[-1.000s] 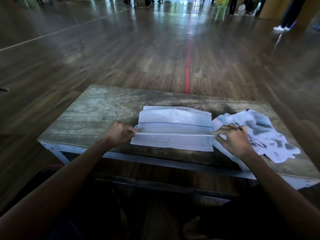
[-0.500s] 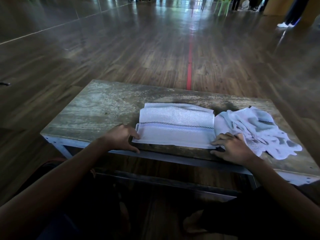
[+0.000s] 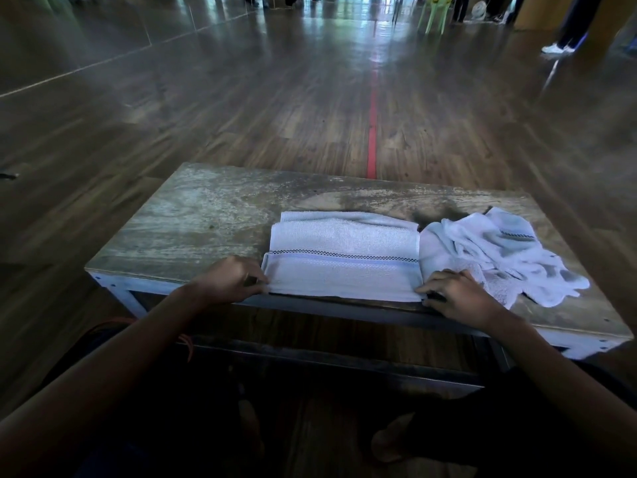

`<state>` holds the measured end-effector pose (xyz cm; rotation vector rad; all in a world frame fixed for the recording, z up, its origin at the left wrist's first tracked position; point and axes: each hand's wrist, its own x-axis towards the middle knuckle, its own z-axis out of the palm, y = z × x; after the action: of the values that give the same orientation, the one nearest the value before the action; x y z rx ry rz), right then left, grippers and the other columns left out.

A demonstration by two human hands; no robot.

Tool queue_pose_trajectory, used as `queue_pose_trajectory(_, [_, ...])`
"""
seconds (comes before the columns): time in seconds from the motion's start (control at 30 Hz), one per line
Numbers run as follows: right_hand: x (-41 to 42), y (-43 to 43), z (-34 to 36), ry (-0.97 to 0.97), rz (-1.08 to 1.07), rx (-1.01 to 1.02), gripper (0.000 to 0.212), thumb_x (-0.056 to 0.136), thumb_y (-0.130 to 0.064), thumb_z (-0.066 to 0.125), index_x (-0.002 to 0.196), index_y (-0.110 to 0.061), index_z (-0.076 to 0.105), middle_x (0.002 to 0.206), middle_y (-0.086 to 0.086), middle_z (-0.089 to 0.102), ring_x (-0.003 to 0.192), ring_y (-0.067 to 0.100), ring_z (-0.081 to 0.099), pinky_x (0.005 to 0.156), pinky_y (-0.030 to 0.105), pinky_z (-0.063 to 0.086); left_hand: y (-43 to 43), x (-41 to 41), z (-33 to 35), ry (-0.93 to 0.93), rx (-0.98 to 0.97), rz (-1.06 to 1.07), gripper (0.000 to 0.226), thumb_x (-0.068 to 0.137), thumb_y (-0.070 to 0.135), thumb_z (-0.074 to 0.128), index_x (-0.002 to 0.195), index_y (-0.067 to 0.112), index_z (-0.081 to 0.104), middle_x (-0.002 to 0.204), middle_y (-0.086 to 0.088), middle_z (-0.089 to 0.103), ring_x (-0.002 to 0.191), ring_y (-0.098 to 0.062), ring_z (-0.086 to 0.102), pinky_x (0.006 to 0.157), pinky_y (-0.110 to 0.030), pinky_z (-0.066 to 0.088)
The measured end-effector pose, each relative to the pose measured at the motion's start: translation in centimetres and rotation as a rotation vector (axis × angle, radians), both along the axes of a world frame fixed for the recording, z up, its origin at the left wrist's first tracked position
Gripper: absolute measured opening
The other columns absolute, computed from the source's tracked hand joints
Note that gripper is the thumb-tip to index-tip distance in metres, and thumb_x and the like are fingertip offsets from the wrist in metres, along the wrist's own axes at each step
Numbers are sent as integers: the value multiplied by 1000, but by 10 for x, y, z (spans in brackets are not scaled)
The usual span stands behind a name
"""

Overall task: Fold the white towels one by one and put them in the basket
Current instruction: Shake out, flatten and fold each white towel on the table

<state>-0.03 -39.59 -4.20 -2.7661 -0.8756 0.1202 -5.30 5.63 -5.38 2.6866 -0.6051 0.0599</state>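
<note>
A white towel (image 3: pixel 344 260) with a dark checked stripe lies folded in a flat band near the front edge of the worn wooden table (image 3: pixel 213 215). My left hand (image 3: pixel 227 279) pinches its near left corner. My right hand (image 3: pixel 458 294) pinches its near right corner at the table's edge. A crumpled heap of white towels (image 3: pixel 499 253) lies on the right of the table, touching the folded one. No basket is in view.
The table's front metal frame (image 3: pixel 344 312) runs just under my hands. Behind the table stretches a wooden floor with a red line (image 3: pixel 372 132). People's legs and a green chair (image 3: pixel 434 12) stand far back. My legs are below the table.
The fold I held raised a second ago has been laid flat on the towel. Both hands have drawn back to its near corners at the table's front edge and pinch them.
</note>
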Motion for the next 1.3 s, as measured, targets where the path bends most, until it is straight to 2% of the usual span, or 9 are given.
queue_pose_trajectory(0.2, [1, 1, 0, -104, -4, 32, 14, 87, -20, 65, 98, -24, 73, 94, -11, 67, 97, 13, 58, 76, 26, 19, -1, 0, 3, -1, -3, 15, 9, 82, 14, 71, 90, 13, 76, 88, 0, 73, 78, -15, 68, 72, -19, 46])
queue_pose_trajectory(0.43, [1, 7, -4, -335, 30, 38, 13, 74, -13, 77, 81, -23, 72, 78, -9, 67, 79, 17, 65, 71, 29, 23, 8, -7, 6, -111, 37, 36, 27, 84, 43, 53, 82, 26, 72, 81, 11, 69, 69, -10, 65, 63, -25, 51])
queue_pose_trajectory(0.53, [-3, 6, -9, -356, 79, 5, 9, 80, -24, 65, 83, -25, 73, 79, -10, 66, 78, 17, 64, 69, 29, 23, 14, -11, -2, -97, 84, 49, 28, 85, 47, 49, 86, 29, 70, 85, 12, 68, 72, -15, 66, 62, -32, 53])
queue_pose_trajectory(0.6, [-4, 5, -10, -366, 75, 4, 25, 83, -36, 50, 86, -26, 73, 84, -11, 65, 82, 14, 61, 69, 27, 21, 12, -13, -3, -108, 103, 48, 30, 83, 49, 50, 89, 27, 70, 89, 11, 67, 76, -15, 65, 64, -30, 53])
queue_pose_trajectory(0.7, [-8, 7, -13, -389, 113, -52, 43, 78, -54, 46, 94, -24, 72, 91, -10, 66, 89, 7, 50, 72, 26, 23, 6, -19, 2, -154, 142, 29, 35, 73, 50, 68, 95, 23, 68, 98, 10, 66, 85, -11, 63, 71, -25, 51])
queue_pose_trajectory(0.8, [-9, 9, -15, -414, 153, -92, 53, 72, -63, 48, 95, -21, 71, 91, -8, 66, 89, 6, 47, 71, 25, 24, -1, -18, -3, -200, 207, 25, 41, 62, 35, 85, 96, 18, 70, 97, 4, 68, 84, -13, 63, 71, -24, 49])
queue_pose_trajectory(0.97, [-9, 8, -12, -393, 134, -115, 41, 53, -36, 89, 85, -21, 68, 85, -7, 64, 82, 15, 64, 68, 25, 23, -16, -19, -8, -124, 97, 124, 27, 80, 39, 64, 95, 19, 72, 94, 3, 68, 86, -20, 66, 71, -32, 53])
queue_pose_trajectory(1.17, [-10, 7, -4, -226, 65, -41, 16, 72, -25, 78, 83, -22, 66, 86, -13, 63, 91, 13, 62, 74, 22, 17, -19, -21, 3, -137, 116, 67, 32, 84, 40, 51, 89, 16, 71, 85, 1, 67, 79, -21, 64, 69, -29, 51])
queue_pose_trajectory(1.3, [-8, 3, 15, -186, -18, 80, 3, 86, -25, 66, 88, -24, 64, 87, -19, 57, 93, 12, 58, 80, 27, 22, -19, -15, 21, -202, -20, 98, 35, 84, 41, 47, 89, 14, 69, 84, 1, 67, 80, -15, 62, 73, -24, 46])
